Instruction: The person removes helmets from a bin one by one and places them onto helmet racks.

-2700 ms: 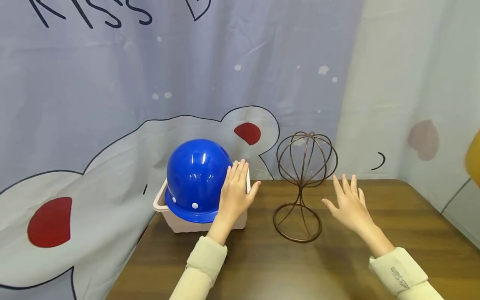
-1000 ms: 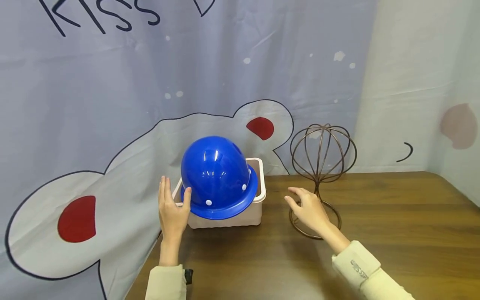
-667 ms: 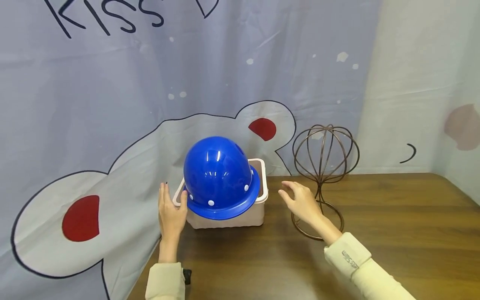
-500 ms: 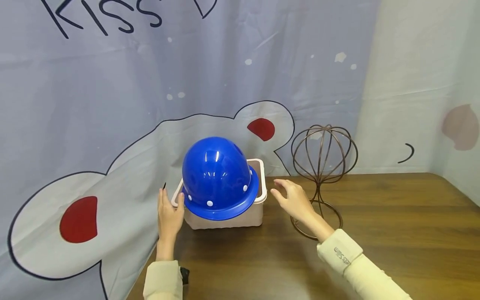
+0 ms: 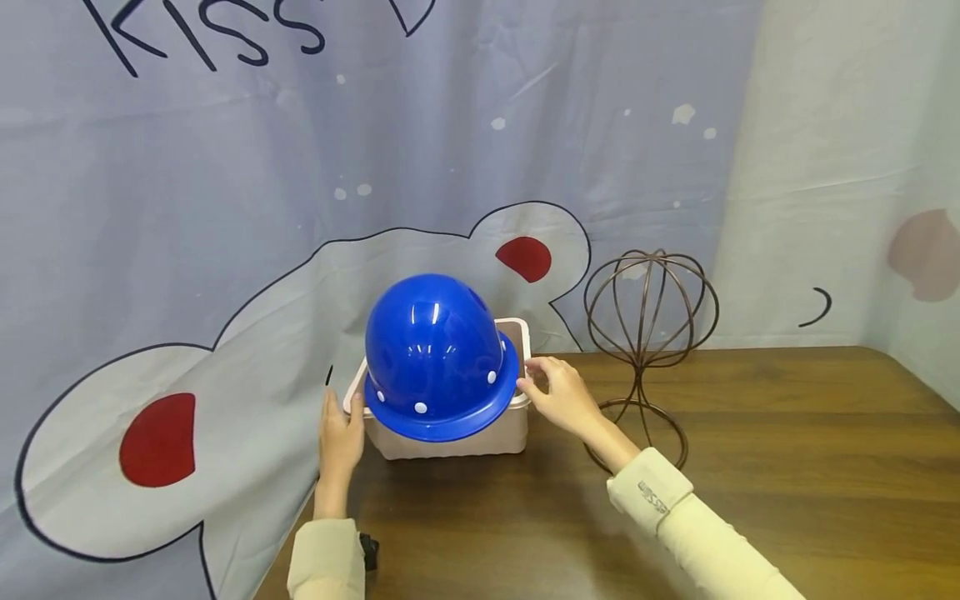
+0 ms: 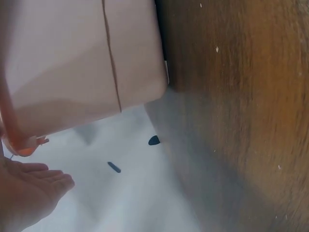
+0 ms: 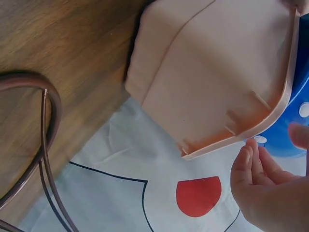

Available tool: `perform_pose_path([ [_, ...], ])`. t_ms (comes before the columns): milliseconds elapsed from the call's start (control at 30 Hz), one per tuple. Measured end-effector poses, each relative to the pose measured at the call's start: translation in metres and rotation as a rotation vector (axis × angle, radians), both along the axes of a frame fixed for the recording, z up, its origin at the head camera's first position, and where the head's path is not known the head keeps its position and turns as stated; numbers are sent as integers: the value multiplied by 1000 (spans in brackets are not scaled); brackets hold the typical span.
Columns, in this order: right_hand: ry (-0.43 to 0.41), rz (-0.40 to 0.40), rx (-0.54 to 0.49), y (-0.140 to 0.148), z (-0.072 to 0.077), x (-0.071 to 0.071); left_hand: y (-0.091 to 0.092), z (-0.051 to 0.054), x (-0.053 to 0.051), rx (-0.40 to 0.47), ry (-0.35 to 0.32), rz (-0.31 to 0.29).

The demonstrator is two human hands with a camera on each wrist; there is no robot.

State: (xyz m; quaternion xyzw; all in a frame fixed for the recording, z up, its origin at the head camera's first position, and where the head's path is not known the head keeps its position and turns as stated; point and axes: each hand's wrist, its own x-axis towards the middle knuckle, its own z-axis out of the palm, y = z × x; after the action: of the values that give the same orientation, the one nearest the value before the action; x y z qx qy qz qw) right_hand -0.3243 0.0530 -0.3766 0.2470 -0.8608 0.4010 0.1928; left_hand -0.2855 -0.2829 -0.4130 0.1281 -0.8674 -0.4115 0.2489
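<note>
A blue hard hat [image 5: 431, 350] rests dome up on a pale pink bin [image 5: 457, 442], its brim over the front rim. At the bin's left end is my left hand [image 5: 341, 437], fingers extended and thumb near the rim; in the left wrist view this hand [image 6: 34, 193] lies beside the bin's wall [image 6: 63, 63]. My right hand [image 5: 562, 400] is at the bin's right rim, thumb and fingers apart. The right wrist view has the right hand's fingers [image 7: 256, 166] near the rim and the hat [image 7: 285, 130]; whether they touch is unclear.
A brown wire stand [image 5: 641, 333] with a round base stands right of the bin on the wooden table [image 5: 787, 467]. Behind hangs a printed curtain [image 5: 420, 125]. Something small and black [image 5: 369, 550] shows beside the left sleeve.
My right hand has moved left from in front of the wire stand to the bin's right rim. The left hand has shifted from the rim's outer side slightly lower. Hat and bin keep their places lately.
</note>
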Motion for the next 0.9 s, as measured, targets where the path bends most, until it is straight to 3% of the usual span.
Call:
perform_pose_path([
  [267,-49,11,16,-6,4,-5,1,-1,-2,45,-9,-21],
  [500,-75,6,72,-17,9,-11,5,-5,1,97,55,2],
  [700,-92,-52,112,-22,13,-13,6,-6,0,73,65,15],
  [900,-113,-92,62,-29,17,-11,7,-8,-2,100,58,10],
])
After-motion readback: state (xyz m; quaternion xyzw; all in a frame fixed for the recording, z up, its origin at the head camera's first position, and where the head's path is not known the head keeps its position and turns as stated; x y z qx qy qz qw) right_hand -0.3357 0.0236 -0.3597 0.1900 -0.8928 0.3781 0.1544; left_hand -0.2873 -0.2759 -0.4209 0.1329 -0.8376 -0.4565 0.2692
